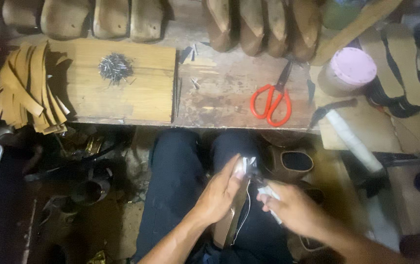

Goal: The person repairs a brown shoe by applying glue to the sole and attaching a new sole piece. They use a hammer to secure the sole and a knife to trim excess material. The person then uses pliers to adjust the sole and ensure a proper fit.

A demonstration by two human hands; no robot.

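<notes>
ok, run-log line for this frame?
left hand: holds tan strip on lap | right hand: grips white cloth | red scissors: on workbench

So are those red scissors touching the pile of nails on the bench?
Apart. The head view shows the red scissors on the worn bench, with bare wood plainly separating them from the pile of nails.

A worn wooden bench [219,88] carries a pale wooden board [141,93] heaped with small nails [115,67]; red-handled scissors [271,102] lie right of it; tan leather strips [21,88] overhang the left end. Wooden shoe lasts [170,19] line the back edge; a pink-lidded tub [349,71] sits far right.
</notes>
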